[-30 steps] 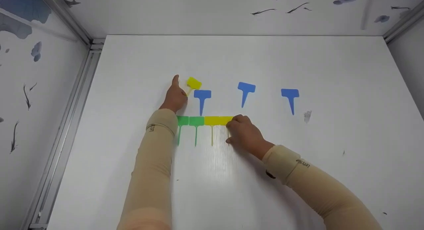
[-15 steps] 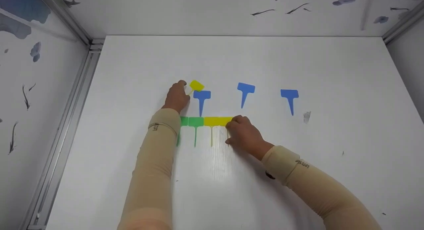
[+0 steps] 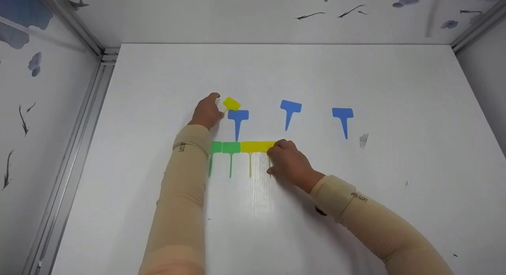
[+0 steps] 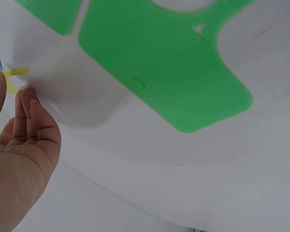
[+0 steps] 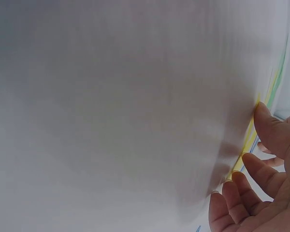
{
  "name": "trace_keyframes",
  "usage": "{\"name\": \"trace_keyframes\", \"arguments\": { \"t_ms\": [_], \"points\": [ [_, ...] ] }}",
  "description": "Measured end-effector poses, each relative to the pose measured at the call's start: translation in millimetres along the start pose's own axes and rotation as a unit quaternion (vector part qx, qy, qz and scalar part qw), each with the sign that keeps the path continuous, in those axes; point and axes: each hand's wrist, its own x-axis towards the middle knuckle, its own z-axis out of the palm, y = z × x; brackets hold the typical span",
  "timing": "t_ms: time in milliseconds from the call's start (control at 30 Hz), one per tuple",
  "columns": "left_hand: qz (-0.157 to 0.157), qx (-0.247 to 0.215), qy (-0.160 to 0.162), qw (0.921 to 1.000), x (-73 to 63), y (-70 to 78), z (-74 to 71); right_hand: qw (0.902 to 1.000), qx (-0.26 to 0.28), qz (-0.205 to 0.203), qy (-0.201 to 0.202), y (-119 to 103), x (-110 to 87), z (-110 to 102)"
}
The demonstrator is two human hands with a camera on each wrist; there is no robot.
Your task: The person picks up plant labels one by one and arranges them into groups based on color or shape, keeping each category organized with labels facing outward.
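Observation:
Several T-shaped plant labels lie on the white table. My left hand (image 3: pixel 206 110) is at a tilted yellow plant label (image 3: pixel 231 104), its thumb beside the thin stem. In the left wrist view a gap shows between thumb and fingertips, near the yellow stem (image 4: pixel 19 71). This label's head overlaps the top of a blue plant label (image 3: pixel 238 115). My right hand (image 3: pixel 291 164) rests its fingertips on the right-end yellow plant label (image 3: pixel 263 146), partly covering it. That label adjoins another yellow label (image 3: pixel 249 147) and two green labels (image 3: pixel 231 147) in a row, heads aligned.
Two more blue plant labels (image 3: pixel 291 106) (image 3: pixel 343 113) lie to the right, stems towards me. A grey smudge (image 3: pixel 363 140) marks the table beyond them. Patterned white panels (image 3: pixel 237 18) stand behind and at the left, with a metal frame (image 3: pixel 85 124) along the left edge.
My left hand's raised index finger has come down, and the tilted yellow label has shifted slightly right and nearer, onto the blue one. My right hand stays on the row's end.

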Motion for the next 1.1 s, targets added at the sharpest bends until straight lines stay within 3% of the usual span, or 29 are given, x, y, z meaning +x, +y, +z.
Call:
{"name": "trace_keyframes", "arguments": {
  "t_ms": [300, 667, 1100],
  "points": [
    [0.064, 0.070, -0.019, 0.9953, 1.6, -2.7, -6.6, 0.9999, -0.009, -0.008, 0.010, 2, 0.6, 3],
    [0.053, 0.065, -0.037, 0.9958, 5.1, -5.2, -6.5, 0.9999, -0.006, -0.009, 0.006, 2, 1.4, 2],
    [0.034, 0.028, -0.016, 0.9989, 0.2, -15.2, -3.1, 1.0000, -0.003, -0.008, 0.001, 2, 2.7, 0]
  ]
}}
